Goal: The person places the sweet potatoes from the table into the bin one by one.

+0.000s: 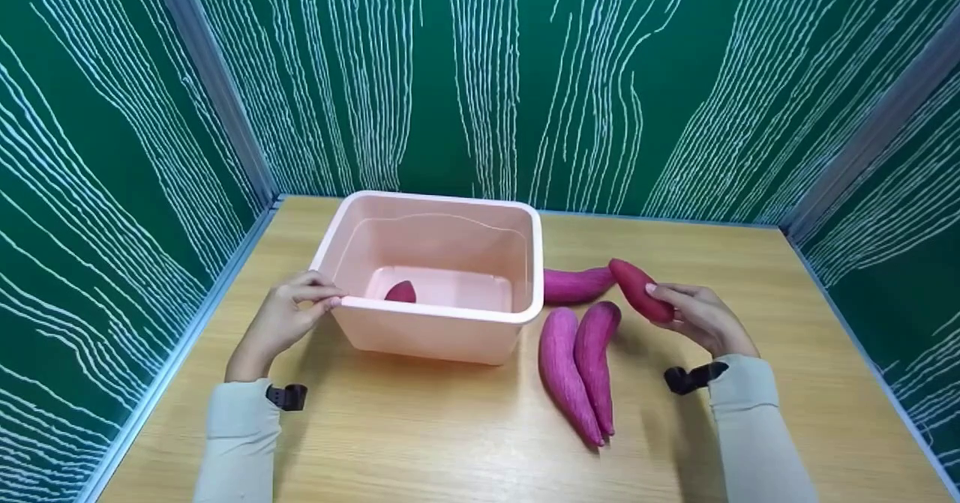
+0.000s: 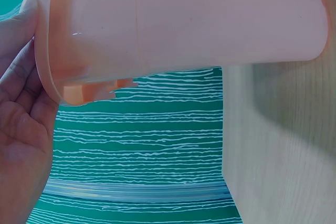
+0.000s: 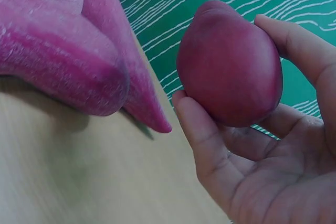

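My left hand (image 1: 289, 315) pinches the near-left corner of the rim of a pink plastic bin (image 1: 442, 334). In the left wrist view its thumb and fingers lie on both sides of that rim. My right hand (image 1: 705, 314) holds a smooth, red, tapered sweet potato (image 1: 640, 291) above the table, right of the bin. The right wrist view shows thumb and fingertips around the sweet potato (image 3: 228, 64). Inside the bin, near its front wall, the tip of another red piece (image 1: 401, 291) shows, the remainder hidden by the wall.
Two long, curved purple vegetables (image 1: 566, 372) lie side by side on the wooden table (image 1: 420, 443), right of the bin. A third one (image 1: 577, 285) lies behind them, partly hidden by the bin. Green panels with white wavy lines (image 1: 480, 76) enclose the table's back and sides.
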Motion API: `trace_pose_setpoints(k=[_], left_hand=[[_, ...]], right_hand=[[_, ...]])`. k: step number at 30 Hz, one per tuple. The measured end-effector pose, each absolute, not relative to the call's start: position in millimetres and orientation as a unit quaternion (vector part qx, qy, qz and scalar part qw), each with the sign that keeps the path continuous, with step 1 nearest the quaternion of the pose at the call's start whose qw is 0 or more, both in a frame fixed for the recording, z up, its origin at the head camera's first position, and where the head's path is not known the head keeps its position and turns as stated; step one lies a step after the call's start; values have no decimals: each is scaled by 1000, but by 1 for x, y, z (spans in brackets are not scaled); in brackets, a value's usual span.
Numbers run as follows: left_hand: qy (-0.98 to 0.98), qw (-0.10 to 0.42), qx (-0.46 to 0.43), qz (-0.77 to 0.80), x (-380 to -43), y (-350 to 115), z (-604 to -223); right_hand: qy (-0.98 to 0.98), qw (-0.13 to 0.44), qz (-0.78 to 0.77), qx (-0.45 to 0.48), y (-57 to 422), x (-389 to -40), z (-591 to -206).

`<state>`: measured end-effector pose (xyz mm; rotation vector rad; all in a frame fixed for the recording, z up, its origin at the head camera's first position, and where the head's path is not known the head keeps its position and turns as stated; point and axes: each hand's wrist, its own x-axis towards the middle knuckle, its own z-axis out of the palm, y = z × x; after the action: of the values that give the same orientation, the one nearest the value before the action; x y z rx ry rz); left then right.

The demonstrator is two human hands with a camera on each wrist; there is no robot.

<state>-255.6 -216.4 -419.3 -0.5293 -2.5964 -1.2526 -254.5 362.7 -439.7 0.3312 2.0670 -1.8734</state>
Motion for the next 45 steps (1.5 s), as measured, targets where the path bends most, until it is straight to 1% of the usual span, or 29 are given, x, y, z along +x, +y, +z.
trace_pose_setpoints(k=[4, 13, 23, 32, 45], left_hand=[[-881, 120, -189, -417, -256, -216, -419], [-879, 101, -187, -426, -256, -217, -419], [-879, 91, -182, -430, -257, -218, -419], [-882, 96, -179, -426, -256, -217, -419], [-883, 90, -170, -428, -256, -217, -419]], right_hand=[[731, 164, -653, 108, 358, -258, -432], [746, 169, -637, 94, 344, -267, -414], [765, 172, -615, 83, 328, -275, -395], [735, 165, -654, 68, 309, -286, -382], [763, 168, -623, 39, 286, -293, -358]])
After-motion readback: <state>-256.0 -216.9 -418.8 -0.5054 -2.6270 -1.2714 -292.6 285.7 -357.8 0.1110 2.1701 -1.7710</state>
